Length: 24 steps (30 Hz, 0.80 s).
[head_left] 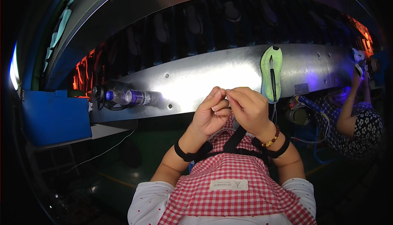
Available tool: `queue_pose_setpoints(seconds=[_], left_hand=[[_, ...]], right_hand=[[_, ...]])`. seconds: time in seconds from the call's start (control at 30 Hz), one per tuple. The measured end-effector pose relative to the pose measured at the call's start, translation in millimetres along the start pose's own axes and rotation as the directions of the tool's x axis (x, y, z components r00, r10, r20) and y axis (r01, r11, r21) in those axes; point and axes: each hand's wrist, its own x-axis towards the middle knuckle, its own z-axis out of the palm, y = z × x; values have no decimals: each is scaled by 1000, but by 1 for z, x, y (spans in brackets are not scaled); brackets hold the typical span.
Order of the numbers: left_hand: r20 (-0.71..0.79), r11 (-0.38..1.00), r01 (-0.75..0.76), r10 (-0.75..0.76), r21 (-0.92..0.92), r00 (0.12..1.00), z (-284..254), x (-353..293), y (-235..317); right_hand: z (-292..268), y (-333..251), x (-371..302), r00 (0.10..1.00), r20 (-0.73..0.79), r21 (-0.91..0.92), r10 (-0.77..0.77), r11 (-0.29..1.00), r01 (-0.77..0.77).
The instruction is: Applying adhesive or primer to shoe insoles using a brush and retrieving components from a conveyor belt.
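Two hands, L hand (209,116) & R hand (250,109), fingertips pinched tog., contents can't tell, sit lower-L of slim lime-green foam-looking sole (267,77), R hand nearer, sole's long axis approx. near–far.

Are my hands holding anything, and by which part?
Can't tell: the left hand and right hand meet at the fingers; anything pinched there isn't discernible.

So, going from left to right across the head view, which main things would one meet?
Blue box, clear plastic bottle, left hand, right hand, lime-green shoe sole, co-worker's arm.
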Motion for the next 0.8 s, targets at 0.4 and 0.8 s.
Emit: queue_pose_setpoints(seconds=[0.4,0.8], left_hand=[[-46,999,-34,35,10,998,-1,3,-7],[-40,999,-6,4,-43,999,-3,5,-5]], right_hand=[[4,1,-2,999,3,-162,-47,986,47],[6,7,-4,1000,4,-117,23,993,-22]])
